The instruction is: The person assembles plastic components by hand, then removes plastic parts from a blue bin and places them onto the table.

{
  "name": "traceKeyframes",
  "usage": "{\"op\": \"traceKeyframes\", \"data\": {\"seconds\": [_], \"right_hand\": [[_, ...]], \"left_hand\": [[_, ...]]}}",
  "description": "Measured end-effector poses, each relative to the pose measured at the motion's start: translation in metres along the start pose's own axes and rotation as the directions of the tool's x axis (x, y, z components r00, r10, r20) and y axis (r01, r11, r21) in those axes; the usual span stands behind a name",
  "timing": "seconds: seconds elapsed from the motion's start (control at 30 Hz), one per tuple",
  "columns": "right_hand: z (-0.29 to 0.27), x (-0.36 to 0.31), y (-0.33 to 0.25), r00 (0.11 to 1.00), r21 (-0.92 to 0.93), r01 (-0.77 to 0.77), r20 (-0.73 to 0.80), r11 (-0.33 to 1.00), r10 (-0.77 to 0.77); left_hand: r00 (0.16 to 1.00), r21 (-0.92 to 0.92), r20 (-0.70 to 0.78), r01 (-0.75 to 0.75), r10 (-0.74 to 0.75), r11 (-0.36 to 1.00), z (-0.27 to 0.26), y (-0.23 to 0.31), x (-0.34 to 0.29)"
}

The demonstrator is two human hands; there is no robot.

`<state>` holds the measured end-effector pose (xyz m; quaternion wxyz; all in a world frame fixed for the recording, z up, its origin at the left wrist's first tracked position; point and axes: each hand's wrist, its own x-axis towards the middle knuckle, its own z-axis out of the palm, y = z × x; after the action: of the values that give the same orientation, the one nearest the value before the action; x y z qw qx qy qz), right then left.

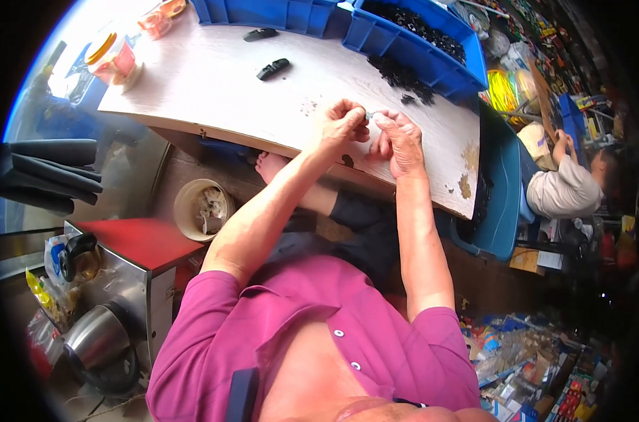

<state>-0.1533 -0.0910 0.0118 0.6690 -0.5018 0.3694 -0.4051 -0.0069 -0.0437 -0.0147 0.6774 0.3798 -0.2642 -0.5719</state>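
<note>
Above the near part of the white table [221,88], my two hands meet at a tiny greyish piece [369,115], too small to name. My left hand [339,125] is closed, thumb and forefinger pinching that piece from the left. From the other side my right hand [402,141] reaches it with thumb and fingertips pressed together; its other fingers curl loosely. Beyond them, a black oblong plastic part [273,69] lies on the tabletop, with a similar black part [260,34] farther back. Small black pieces [402,79] are heaped to the right, against a blue bin.
A blue bin [376,46] of black pieces and another blue bin [263,15] line the far edge. A jar [113,62] stands far left. Below are a waste bucket [181,211] and a teal tub [499,225]. Another person [569,184] sits at right.
</note>
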Motion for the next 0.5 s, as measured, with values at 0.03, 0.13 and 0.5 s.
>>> {"op": "traceKeyframes", "data": {"seconds": [0.03,0.13,0.5], "right_hand": [[0.001,-0.002,-0.002,1.0,-0.008,-0.022,0.006,1.0,0.022],[0.0,-0.003,0.0,1.0,-0.028,0.004,0.015,1.0,-0.003],[0.0,-0.007,0.008,0.999,-0.037,0.05,-0.003,0.998,-0.051]], "left_hand": [[1.0,0.006,-0.009,0.009,-0.009,1.0,0.0,0.002,0.0],[0.999,0.018,0.042,0.018,-0.018,1.0,0.001,0.006,-0.001],[0.95,0.436,-0.027,-0.269,0.311,0.859,-0.013,0.004,-0.005]]}}
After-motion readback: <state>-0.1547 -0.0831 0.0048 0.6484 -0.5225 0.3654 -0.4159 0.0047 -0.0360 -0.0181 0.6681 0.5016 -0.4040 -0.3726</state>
